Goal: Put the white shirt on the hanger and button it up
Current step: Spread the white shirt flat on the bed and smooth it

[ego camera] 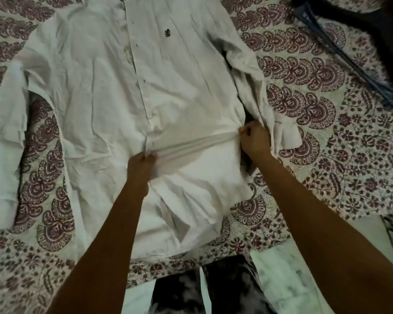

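The white shirt (95, 91) lies spread front-up on a patterned bedspread, sleeves out to both sides, with a small dark emblem on the chest. Its button placket runs down the middle. My left hand (141, 166) pinches the fabric at the lower end of the placket. My right hand (254, 139) grips the shirt's right side seam. A taut fold of cloth stretches between the two hands. No hanger is in view.
The bedspread (327, 132) carries a maroon paisley print. Dark blue and black clothing (361, 41) lies at the top right corner. The bed's edge runs along the bottom, with pale floor (288, 282) and my dark trouser legs (213, 291) below it.
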{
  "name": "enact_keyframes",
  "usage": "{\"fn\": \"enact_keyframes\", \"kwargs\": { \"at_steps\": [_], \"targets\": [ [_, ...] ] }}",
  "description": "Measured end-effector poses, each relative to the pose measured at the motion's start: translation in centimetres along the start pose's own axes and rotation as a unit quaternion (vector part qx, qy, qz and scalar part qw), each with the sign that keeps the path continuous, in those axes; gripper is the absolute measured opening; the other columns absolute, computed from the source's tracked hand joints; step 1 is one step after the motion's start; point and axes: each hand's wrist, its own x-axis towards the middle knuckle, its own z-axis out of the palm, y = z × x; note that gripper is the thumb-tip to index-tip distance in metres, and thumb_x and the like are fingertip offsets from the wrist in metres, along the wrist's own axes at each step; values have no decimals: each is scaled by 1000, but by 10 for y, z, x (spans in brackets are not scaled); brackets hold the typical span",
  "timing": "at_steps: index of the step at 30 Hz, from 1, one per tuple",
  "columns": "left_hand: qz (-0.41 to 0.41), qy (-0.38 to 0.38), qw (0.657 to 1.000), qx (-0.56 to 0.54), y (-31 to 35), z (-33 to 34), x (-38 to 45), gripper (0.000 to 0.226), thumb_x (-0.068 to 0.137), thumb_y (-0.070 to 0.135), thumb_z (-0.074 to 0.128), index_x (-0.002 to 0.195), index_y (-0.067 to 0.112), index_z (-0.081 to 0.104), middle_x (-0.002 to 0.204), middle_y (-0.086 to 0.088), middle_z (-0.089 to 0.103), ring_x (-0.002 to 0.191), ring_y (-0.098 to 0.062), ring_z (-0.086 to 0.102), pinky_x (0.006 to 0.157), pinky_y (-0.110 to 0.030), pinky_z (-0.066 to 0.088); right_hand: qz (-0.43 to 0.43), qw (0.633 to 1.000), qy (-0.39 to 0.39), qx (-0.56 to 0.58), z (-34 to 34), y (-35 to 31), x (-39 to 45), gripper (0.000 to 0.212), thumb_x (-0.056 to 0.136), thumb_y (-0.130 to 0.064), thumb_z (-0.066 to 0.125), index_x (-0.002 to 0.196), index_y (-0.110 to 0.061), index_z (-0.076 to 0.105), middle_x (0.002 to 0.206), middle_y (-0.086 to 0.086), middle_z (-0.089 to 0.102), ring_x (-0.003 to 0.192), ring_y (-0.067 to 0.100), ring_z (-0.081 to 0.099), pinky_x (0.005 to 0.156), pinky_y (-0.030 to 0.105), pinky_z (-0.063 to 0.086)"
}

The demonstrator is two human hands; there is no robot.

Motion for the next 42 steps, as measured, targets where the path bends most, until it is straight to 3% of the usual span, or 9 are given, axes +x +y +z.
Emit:
{"fn": "enact_keyframes", "kwargs": {
  "at_steps": [5,10,13,17,22,25,29,34,42],
  "targets": [
    [-69,-70,995,30,-14,10,-35,27,87,41,60,102,19,64,87,2,64,79,-16,60,65,-27,47,47,991,-113,46,6,17,-14,35,99,-18,35,124,2,50,132,23,49,123,35,44,96,32,36],
    [-43,-210,975,61,-38,3,-77,12,86,22,63,97,18,64,79,12,67,79,-8,58,68,-17,48,87,952,-258,139,-11,46,-62,21,84,-15,49,72,-30,58,83,-3,53,72,15,53,62,21,39],
    [-10,-229,967,116,-50,2,-97,22,83,12,65,104,5,64,77,6,66,71,-6,58,64,-18,43,59,930,-334,139,-20,59,-96,14,84,-19,57,93,-28,64,90,-6,52,81,12,50,75,23,40],
    [-37,-113,991,-60,-56,4,-107,15,87,14,60,102,11,65,87,5,71,79,-10,64,68,-21,50,65,956,-255,131,-12,70,-113,26,88,-14,58,100,9,58,87,24,63,73,32,55,60,26,47],
    [9,117,993,14,-78,-13,-108,18,86,24,62,70,15,63,72,-8,63,71,-21,57,70,-30,45,137,973,-86,166,-15,82,-121,11,90,-18,53,92,-7,56,80,7,59,59,14,50,50,20,39],
    [-8,80,978,194,-97,-16,-109,33,87,36,61,74,6,61,66,-12,57,68,-24,52,64,-33,40,115,978,-176,-1,-20,99,-126,25,90,-27,51,105,-9,60,92,10,67,74,23,60,63,26,43],
    [-58,-42,988,140,-104,-13,-115,39,82,33,68,111,7,64,102,-9,63,93,-22,57,80,-32,46,93,974,-203,-48,-23,102,-118,30,87,-28,54,111,-10,57,101,10,65,84,24,57,74,28,42],
    [-42,-81,986,137,-111,-14,-117,46,79,13,71,122,1,57,110,-7,59,101,-22,55,84,-32,43,72,990,-108,50,-15,85,-105,28,90,-29,56,97,-2,61,85,5,55,83,19,51,68,22,32],
    [-51,-33,965,256,-121,-21,-103,50,73,33,78,107,-1,67,104,-22,68,94,-33,65,83,-37,52,144,981,65,117,-5,103,-109,12,92,-21,54,87,-10,57,82,4,61,86,21,55,77,28,42]
  ]
}}
